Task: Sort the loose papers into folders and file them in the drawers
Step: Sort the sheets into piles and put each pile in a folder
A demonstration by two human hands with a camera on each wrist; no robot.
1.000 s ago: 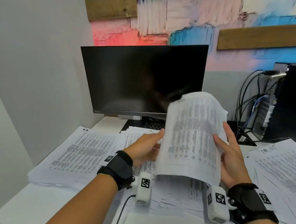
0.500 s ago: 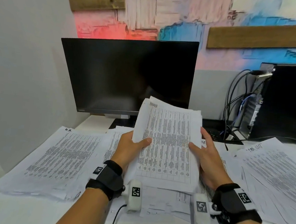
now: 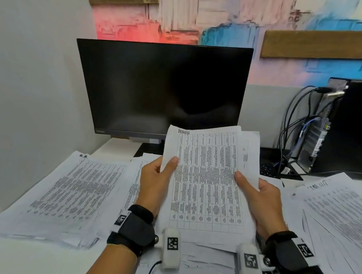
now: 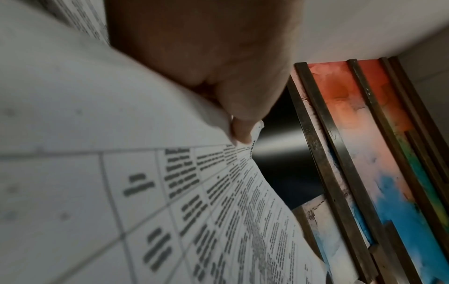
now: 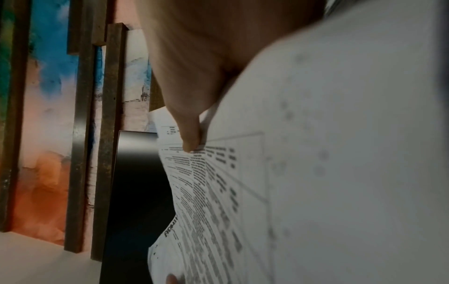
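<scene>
I hold a small sheaf of printed papers (image 3: 209,181) upright above the desk; its top sheet carries a table and the handwritten word ADMIN. My left hand (image 3: 157,178) grips the left edge, thumb on the front. My right hand (image 3: 256,195) grips the right edge the same way. In the left wrist view the thumb presses the papers (image 4: 170,192). In the right wrist view the thumb pinches the papers (image 5: 316,153). A pile marked H.R. (image 3: 70,192) lies at the left. Another pile (image 3: 339,222) lies at the right. More sheets (image 3: 204,256) lie under my hands.
A dark monitor (image 3: 160,86) stands behind the papers. A black computer tower (image 3: 360,125) with cables (image 3: 291,134) is at the back right, a keyboard (image 3: 268,165) before it. The white desk (image 3: 31,259) meets a wall at the left.
The sheaf was curled and blurred a second ago; now it is flat and upright, squared between both hands. My view has moved closer to the desk.
</scene>
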